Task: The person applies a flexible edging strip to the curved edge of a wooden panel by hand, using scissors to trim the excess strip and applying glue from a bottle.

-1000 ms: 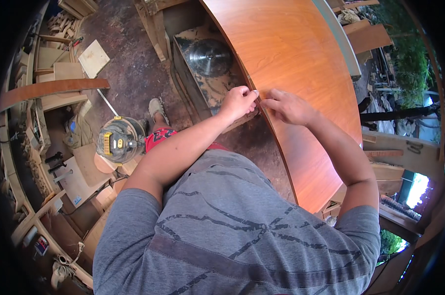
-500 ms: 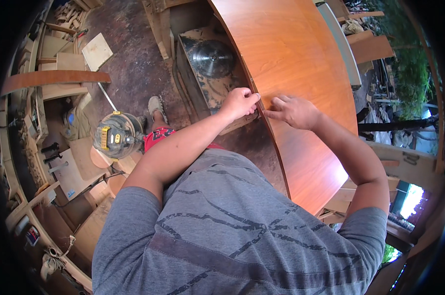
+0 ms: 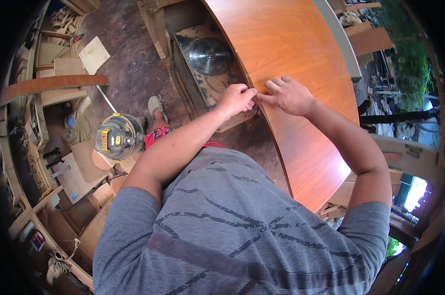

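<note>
Panel (image 3: 296,54): glossy orange-brown wood, lying before the person's body and extending to the right; its long, slightly bowed edge runs beneath the hands.
Left hand (image 3: 236,100): at the panel's near edge, fingers curled, thumb and forefinger tips close together; whether they pinch anything cannot be told.
Right hand (image 3: 289,96): over the panel's top face, fingers bent and loosely spread, one digit reaching the edge beside the left fingertips; whether it grips anything cannot be told.
Toothed disc (image 3: 209,56): round, metallic, on a dusty surface left of the panel.
Vacuum canister (image 3: 116,139): grey and yellow, near the shoe (image 3: 157,108).
</note>
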Demonstrator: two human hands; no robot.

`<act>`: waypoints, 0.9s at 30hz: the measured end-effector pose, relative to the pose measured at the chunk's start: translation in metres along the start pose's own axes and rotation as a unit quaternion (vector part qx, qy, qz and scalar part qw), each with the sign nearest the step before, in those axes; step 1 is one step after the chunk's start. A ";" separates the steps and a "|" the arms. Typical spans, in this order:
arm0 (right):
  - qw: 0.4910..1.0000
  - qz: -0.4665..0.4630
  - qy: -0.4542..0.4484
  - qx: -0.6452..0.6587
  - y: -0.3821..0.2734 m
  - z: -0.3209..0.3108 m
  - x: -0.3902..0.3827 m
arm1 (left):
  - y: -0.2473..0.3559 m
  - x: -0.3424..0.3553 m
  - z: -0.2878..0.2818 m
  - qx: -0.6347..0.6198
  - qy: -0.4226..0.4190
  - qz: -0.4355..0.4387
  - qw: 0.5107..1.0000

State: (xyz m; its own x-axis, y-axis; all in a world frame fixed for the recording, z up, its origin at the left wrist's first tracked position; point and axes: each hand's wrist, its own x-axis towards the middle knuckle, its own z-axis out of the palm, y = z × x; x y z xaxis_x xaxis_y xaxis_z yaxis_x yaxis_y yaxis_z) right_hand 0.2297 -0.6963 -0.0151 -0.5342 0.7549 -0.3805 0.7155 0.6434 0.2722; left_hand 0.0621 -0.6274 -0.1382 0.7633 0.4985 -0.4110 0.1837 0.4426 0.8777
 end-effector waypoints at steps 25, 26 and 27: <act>0.985 0.016 0.017 0.170 -0.036 0.014 -0.064 | 0.006 -0.003 -0.002 0.001 -0.016 -0.021 1.000; 0.980 0.012 0.027 0.195 -0.034 0.015 -0.065 | 0.008 0.000 -0.002 0.006 -0.018 -0.020 1.000; 0.975 0.008 0.038 0.219 -0.030 0.015 -0.066 | 0.010 0.004 -0.003 -0.009 -0.017 -0.019 1.000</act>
State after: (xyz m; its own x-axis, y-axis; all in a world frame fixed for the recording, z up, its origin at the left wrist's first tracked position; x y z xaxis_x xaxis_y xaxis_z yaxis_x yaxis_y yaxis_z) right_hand 0.2499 -0.7676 -0.0113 -0.5415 0.7820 -0.3085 0.8386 0.5284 -0.1326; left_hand 0.0656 -0.6189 -0.1315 0.7771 0.4548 -0.4349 0.2017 0.4747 0.8567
